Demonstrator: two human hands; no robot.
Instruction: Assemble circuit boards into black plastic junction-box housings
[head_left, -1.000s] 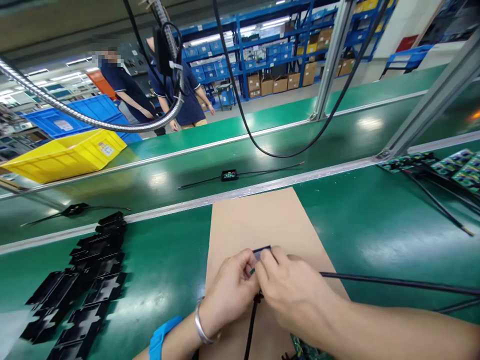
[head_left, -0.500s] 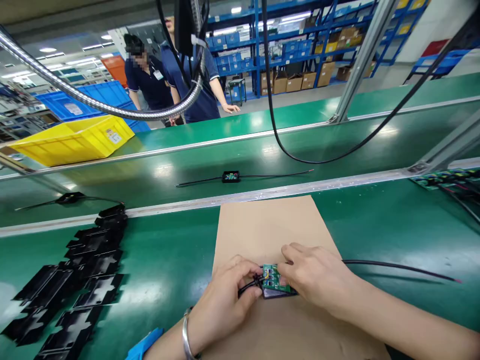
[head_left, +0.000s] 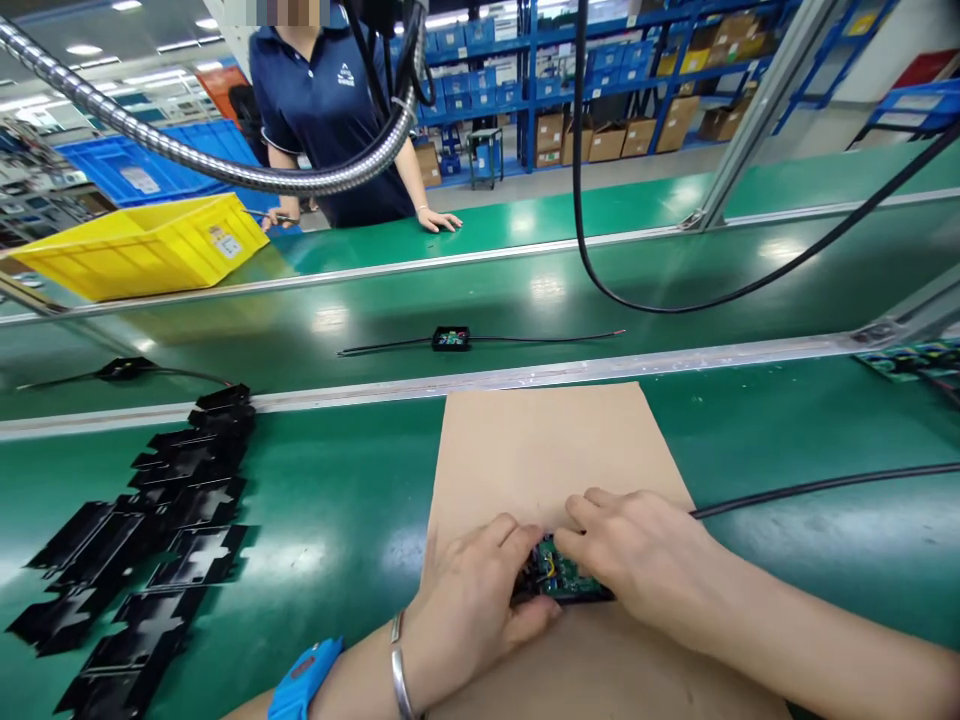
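A green circuit board (head_left: 570, 572) with a small yellow wire lies in a black plastic case (head_left: 589, 599) on the cardboard sheet (head_left: 547, 440). My left hand (head_left: 484, 590) closes on the left end of the case, its thumb at the near side and fingers at the far side. From the right, my right hand (head_left: 637, 545) bends its fingers over the board's right part and hides it. A black cable (head_left: 817, 488) runs out to the right from behind my right hand.
Several black plastic cases (head_left: 150, 610) lie at the left. Beyond the metal rail (head_left: 360, 390) rests another cased board (head_left: 451, 339) with cables. A yellow bin (head_left: 142, 255) stands at the far left. Across the bench is a person (head_left: 330, 130). A black cable (head_left: 667, 308) hangs overhead.
The board now sits lower in its case, and my left hand has shifted right over the case's left end. The right-hand cable has swung upward. One person across the bench moved nearer the bin.
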